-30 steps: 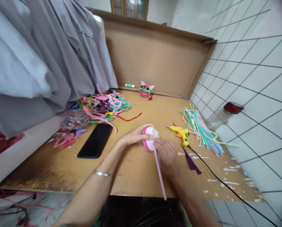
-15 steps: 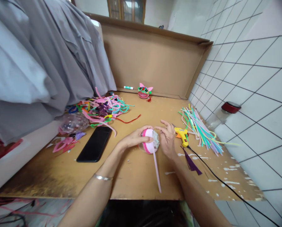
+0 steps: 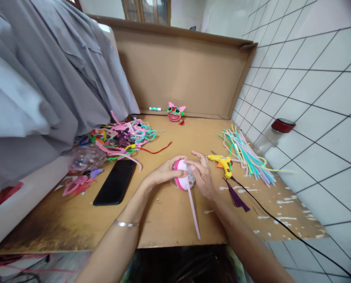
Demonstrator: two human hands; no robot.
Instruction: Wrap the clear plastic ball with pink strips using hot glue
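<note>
My left hand (image 3: 166, 173) is wrapped round a small round object (image 3: 181, 179) banded in pink and pale lilac, just above the table. A pale lilac strip (image 3: 194, 216) hangs from it toward the table's front edge. The fingers of my right hand (image 3: 201, 173) touch the object's silvery-grey right end, and the thumb is bent against it. To the right of that hand lies a yellow glue gun (image 3: 222, 160) with a black cord. A purple tassel (image 3: 237, 196) is below the glue gun.
A black phone (image 3: 115, 182) lies left of my hands. Behind it is a tangled heap of coloured strips (image 3: 131, 133). A pink-eared figure (image 3: 174, 113) and a marker (image 3: 155, 109) stand near the cardboard wall (image 3: 181, 70). Straight strips (image 3: 249, 157) and a red-lidded jar (image 3: 271, 137) are at right.
My right hand has moved left, and its fingers now press against the object's grey end. The whole view has shifted slightly.
</note>
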